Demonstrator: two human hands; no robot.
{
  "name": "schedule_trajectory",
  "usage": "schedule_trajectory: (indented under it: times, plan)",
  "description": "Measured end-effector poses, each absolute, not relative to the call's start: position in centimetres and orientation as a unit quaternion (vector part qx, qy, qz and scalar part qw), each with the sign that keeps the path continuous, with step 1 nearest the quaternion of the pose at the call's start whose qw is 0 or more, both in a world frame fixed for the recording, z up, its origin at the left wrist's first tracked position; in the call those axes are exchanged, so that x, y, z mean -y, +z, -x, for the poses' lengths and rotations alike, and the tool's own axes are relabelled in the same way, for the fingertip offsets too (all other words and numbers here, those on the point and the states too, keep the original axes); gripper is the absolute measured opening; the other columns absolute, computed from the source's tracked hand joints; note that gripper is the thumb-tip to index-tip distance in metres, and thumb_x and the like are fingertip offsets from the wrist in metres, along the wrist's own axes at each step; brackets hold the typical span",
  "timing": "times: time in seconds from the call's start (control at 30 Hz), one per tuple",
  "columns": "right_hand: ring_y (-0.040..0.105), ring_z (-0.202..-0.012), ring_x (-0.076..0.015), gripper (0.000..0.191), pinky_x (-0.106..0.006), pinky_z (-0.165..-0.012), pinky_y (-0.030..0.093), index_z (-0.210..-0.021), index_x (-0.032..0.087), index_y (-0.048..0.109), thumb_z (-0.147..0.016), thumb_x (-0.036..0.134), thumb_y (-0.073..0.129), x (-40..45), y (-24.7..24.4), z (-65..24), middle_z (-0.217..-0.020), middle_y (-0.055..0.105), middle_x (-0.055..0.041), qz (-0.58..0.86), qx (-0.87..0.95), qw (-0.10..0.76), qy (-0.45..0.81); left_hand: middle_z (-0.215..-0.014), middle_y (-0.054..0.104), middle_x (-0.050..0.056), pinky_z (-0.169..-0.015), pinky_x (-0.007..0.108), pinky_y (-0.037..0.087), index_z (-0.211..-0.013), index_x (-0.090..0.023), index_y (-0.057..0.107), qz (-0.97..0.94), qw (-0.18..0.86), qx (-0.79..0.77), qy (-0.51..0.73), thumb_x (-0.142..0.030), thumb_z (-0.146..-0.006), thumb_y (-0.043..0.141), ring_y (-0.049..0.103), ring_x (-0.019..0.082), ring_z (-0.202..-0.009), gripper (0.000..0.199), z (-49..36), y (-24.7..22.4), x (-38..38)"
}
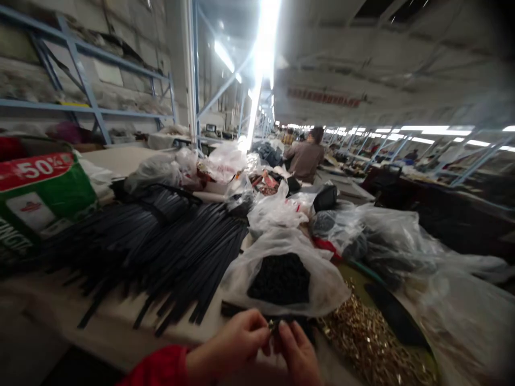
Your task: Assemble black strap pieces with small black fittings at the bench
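Observation:
My left hand (246,336) and my right hand (295,346) meet at the front of the table, fingertips almost touching. Both are closed in a pinch on a small metal piece (272,325) with a brassy glint; its exact shape is blurred and partly covered by fingers. Just beyond them lies an open clear plastic bag (237,276) with a heap of small black pieces (281,279) inside. To the right, a round olive tray (428,348) holds many gold-coloured metal fittings (362,327). Long black straps (189,252) are spread in a thick bundle on the left.
A green and red printed bag (44,198) stands at the far left. Plastic bags (277,209) crowd the table's middle, and more plastic (386,230) lies to the right. Blue shelving (80,69) lines the left wall. Farther back sits a person (306,158) in brown.

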State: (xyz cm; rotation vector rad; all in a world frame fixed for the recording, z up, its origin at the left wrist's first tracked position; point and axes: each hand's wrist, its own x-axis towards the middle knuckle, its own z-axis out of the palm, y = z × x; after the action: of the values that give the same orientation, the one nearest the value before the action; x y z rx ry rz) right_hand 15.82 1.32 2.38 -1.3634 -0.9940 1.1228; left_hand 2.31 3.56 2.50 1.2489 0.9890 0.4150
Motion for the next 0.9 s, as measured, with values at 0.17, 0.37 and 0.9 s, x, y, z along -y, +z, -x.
schedule_trajectory:
  times: [0.17,0.37,0.9]
  plan:
    - [0.043,-0.052,-0.0087,0.029,-0.022,-0.053,0.037,-0.066,0.018,0.051,-0.069,0.045,0.061,1.3,-1.5,-15.8,-0.056,0.049,0.0042,0.543,0.278,0.532,0.587,-0.06,0.055,-0.004,-0.038,0.018,0.023,-0.072,-0.016,0.046,-0.514,0.707,-0.462,0.147,-0.033,-0.069,0.05,0.036,0.004,-0.038,0.018,-2.4,3.0,-4.0]
    - [0.041,-0.052,-0.0091,0.025,-0.023,-0.052,0.035,-0.071,0.019,0.05,-0.074,0.042,0.057,0.0,-2.0,-16.1,-0.059,0.047,0.0045,0.54,0.259,0.518,0.611,-0.055,0.053,-0.005,-0.038,0.018,0.025,-0.069,-0.017,0.045,-0.512,0.705,-0.469,0.147,-0.027,-0.068,0.047,0.035,0.004,-0.038,0.01,-2.9,1.1,-4.8]
    - [0.038,-0.047,-0.0091,0.03,-0.022,-0.047,0.032,-0.064,0.02,0.05,-0.073,0.048,0.053,-0.1,-3.1,-15.9,-0.052,0.043,0.0046,0.604,0.461,0.5,0.415,-0.053,0.04,-0.006,-0.046,0.02,0.03,-0.064,-0.018,0.04,-0.601,0.612,-0.485,0.17,-0.021,-0.066,0.043,0.04,0.009,-0.05,0.005,-3.0,1.1,-4.4]
